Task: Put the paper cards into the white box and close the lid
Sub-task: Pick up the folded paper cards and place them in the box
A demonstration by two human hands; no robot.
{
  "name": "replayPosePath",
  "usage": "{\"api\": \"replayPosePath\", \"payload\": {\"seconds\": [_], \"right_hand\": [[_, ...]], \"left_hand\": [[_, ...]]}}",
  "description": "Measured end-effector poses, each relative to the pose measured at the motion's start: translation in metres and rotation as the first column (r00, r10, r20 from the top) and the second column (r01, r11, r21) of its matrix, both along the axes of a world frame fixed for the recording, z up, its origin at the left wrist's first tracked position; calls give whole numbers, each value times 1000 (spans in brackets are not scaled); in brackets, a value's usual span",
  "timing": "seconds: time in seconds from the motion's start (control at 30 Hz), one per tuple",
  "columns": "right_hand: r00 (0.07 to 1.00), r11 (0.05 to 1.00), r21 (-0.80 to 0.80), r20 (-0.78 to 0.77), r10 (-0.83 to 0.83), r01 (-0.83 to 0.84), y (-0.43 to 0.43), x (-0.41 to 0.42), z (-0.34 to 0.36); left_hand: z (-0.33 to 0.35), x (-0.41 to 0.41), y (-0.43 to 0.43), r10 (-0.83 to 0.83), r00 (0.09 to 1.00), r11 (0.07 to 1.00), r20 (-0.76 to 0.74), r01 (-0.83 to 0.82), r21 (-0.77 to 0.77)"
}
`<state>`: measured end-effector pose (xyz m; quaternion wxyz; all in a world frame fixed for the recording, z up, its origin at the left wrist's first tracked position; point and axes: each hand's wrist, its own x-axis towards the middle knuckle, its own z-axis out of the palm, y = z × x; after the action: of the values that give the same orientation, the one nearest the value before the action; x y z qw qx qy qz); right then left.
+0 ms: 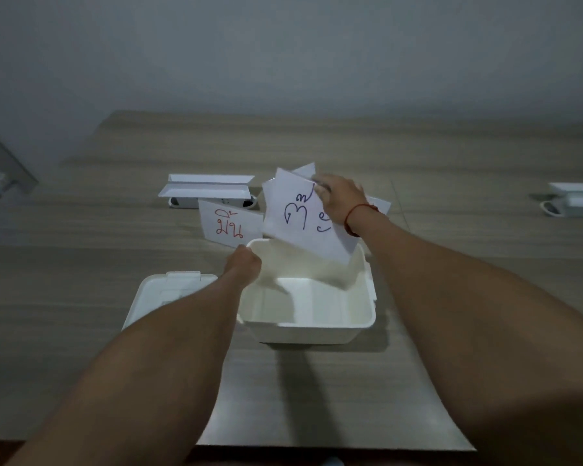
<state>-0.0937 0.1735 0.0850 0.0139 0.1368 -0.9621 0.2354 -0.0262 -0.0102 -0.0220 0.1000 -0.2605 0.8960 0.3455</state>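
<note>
The white box point(303, 326) stands open on the wooden table, its inside bare. Its lid point(155, 294) lies flat just left of it, partly under my left forearm. My left hand point(244, 264) grips the box's far left rim. My right hand point(342, 200), a red string on its wrist, holds a stack of paper cards point(300, 213) tilted over the box's far edge; the front card bears blue writing. Another card with red writing point(228, 225) lies on the table behind the box. More card corners stick out behind my right wrist.
A white cable socket with raised flaps point(207, 191) sits in the table behind the cards. A second one point(574, 200) is at the far right. A grey wall runs along the table's far edge, and the near edge lies just below my arms.
</note>
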Motion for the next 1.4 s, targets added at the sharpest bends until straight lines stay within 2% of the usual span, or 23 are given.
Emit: {"api": "replayPosePath", "payload": {"seconds": [0.17,0.27,0.37,0.43,0.5,0.57,0.6,0.7,0.8,0.93,1.03,1.23,1.4], "right_hand": [[959,996,-92,282,37,-11,7,27,-27],[890,994,41,452,68,-97,7,43,-45],[768,947,195,636,76,-255,5,60,-58],[660,944,169,748,65,-285,-1,68,-61],[616,947,157,786,52,-281,-6,70,-57],[595,964,109,802,59,-242,-11,67,-49],[623,975,85,779,63,-206,-13,65,-45],[835,994,89,550,2,-61,-19,51,-36],[914,996,67,399,-74,51,-23,39,-38],[933,983,182,348,-96,33,-26,23,-52],[930,978,211,361,-70,-8,-28,7,-66],[853,965,233,522,-21,-118,-34,-17,-87],[831,938,305,556,-33,-167,-34,-28,-94]], "left_hand": [[-3,5,0,-1,999,1000,-32,2,26],[-7,6,-3,7,999,999,-54,-4,53],[-10,7,-3,-3,998,998,-67,8,66],[-9,8,-2,-1,998,998,-68,5,64],[-8,9,-1,-4,998,998,-57,8,63],[-7,9,-2,-10,999,998,-39,13,64],[-7,10,-2,-11,1000,998,-27,13,66],[-4,5,-9,-7,999,998,-33,9,65],[1,-8,-21,4,997,999,-83,-1,39],[10,-37,-42,-48,989,992,-141,30,-127],[15,-66,-53,-108,980,950,-165,53,-307],[-2,-113,-75,-317,944,782,-92,205,-588],[-21,-120,-91,-479,875,656,-75,300,-693]]}}
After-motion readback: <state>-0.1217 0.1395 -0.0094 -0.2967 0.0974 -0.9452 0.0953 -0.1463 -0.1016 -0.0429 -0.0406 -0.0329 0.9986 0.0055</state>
